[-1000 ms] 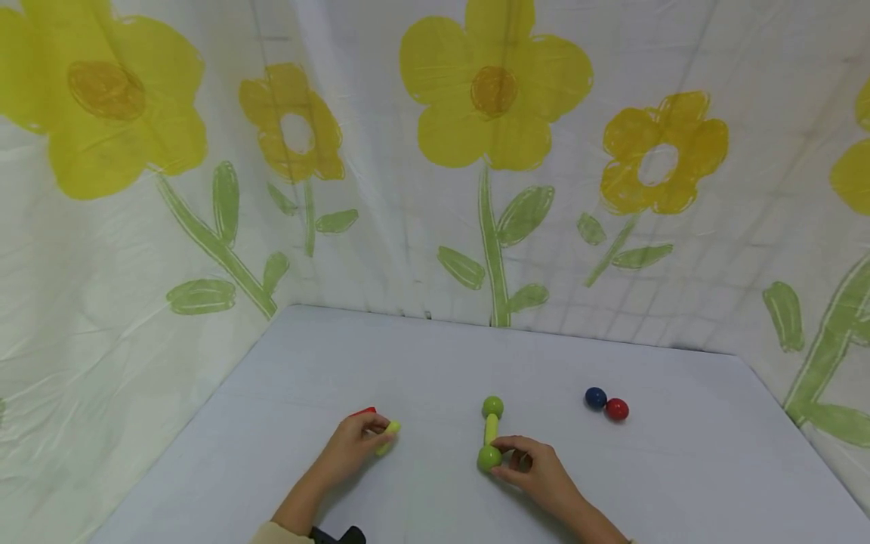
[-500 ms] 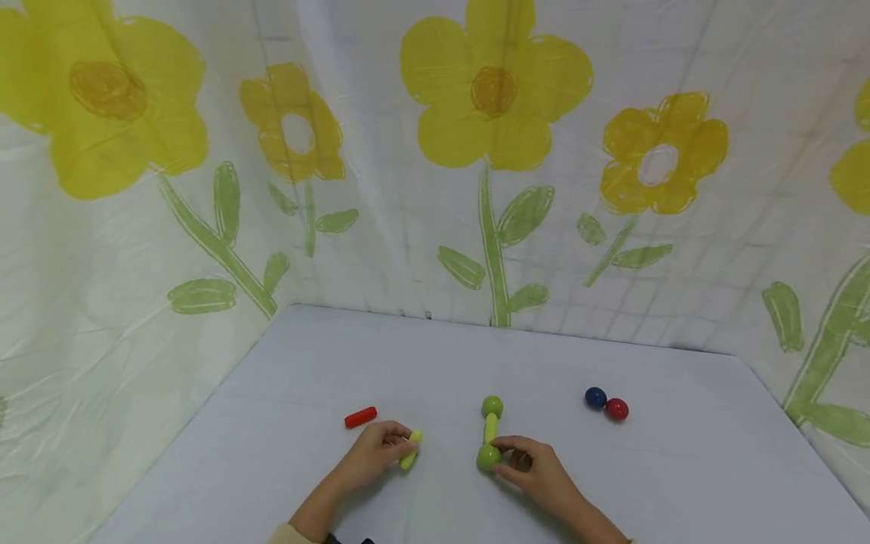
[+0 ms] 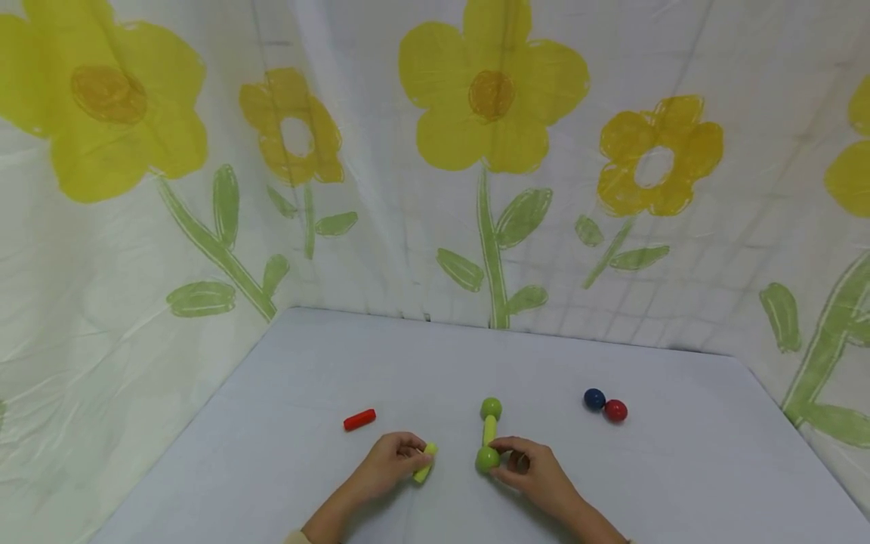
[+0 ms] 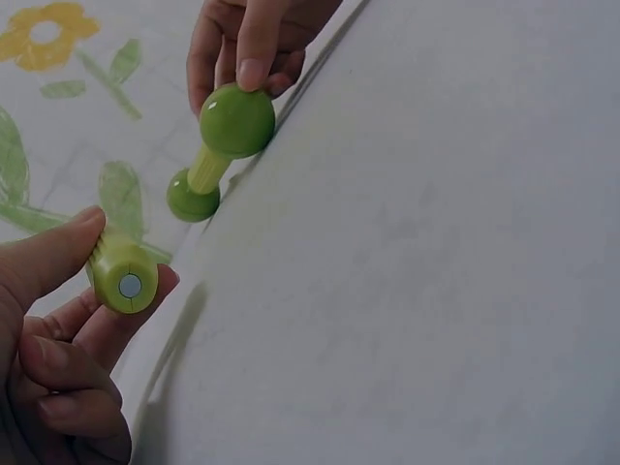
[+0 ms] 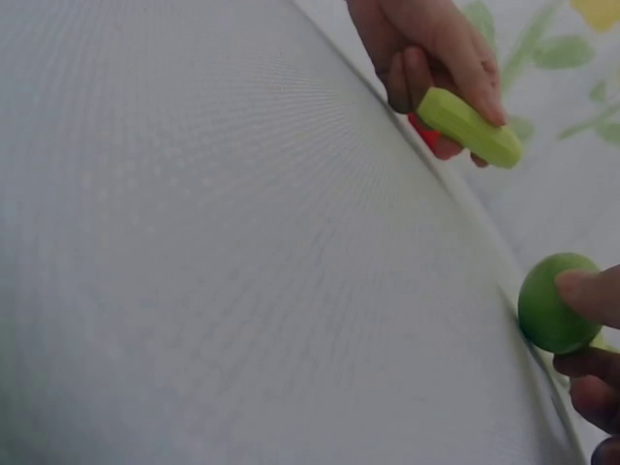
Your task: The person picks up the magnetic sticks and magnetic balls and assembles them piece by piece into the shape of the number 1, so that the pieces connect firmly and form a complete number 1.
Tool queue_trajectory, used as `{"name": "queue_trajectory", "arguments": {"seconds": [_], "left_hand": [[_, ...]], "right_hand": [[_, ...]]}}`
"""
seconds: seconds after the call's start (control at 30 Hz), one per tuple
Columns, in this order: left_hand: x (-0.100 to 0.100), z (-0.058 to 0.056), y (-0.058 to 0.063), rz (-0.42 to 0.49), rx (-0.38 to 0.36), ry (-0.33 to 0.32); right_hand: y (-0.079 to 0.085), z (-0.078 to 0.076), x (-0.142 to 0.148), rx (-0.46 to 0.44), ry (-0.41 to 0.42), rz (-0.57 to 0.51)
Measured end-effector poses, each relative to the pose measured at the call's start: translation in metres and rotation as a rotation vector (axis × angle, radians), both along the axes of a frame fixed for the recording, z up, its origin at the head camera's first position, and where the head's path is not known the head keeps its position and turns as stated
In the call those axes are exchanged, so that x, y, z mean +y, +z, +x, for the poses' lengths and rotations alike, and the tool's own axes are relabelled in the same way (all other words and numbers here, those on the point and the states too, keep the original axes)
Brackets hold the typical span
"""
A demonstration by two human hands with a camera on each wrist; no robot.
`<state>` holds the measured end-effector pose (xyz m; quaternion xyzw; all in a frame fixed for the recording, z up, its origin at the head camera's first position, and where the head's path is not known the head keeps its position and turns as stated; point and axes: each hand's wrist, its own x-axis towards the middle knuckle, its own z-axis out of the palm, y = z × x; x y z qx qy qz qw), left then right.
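A white curtain (image 3: 381, 272) painted with yellow flowers and green leaves hangs behind a pale table (image 3: 421, 363). At the table's near side are a person's 2 hands, apart from each other. The right hand (image 3: 533, 472) has its thumb and fingers parted just the width of a ball, pinching the near end of a dumbbell (image 3: 489, 431). The left hand (image 3: 390, 465) is closed further, thumb and fingertips pinching a loose yellow-green rod (image 3: 421, 475), the other fingers curled in.

The dumbbell is 2 green balls joined by 1 yellow-green bar; it points away from the person, near the middle of the table, with the near ball (image 3: 486, 459) in the right hand's grip. The loose rod is to the left of that ball, near it but not touching, and tilted; the left wrist view shows a pale disc in its end.

Beyond the left hand lies a red rod (image 3: 359, 420). Far to the right, a blue ball (image 3: 594, 400) and a red ball (image 3: 615, 411) sit side by side.
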<state>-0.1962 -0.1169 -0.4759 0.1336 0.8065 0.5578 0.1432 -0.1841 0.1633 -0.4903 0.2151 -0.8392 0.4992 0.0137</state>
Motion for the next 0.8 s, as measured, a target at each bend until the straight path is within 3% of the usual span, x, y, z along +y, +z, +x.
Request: {"name": "queue_trajectory", "arguments": {"seconds": [0.2,0.37,0.8], "left_hand": [[0.014,0.005,0.002,-0.006,-0.036,0.004],[0.026,0.009,0.003,-0.015,-0.024,0.03],[0.043,0.013,-0.002,-0.029,-0.019,0.049]], "right_hand": [[0.001,-0.002,-0.002,0.027,0.001,0.032],[0.002,-0.002,-0.002,0.037,0.0,0.036],[0.002,-0.007,0.0,-0.009,-0.004,0.052]]}}
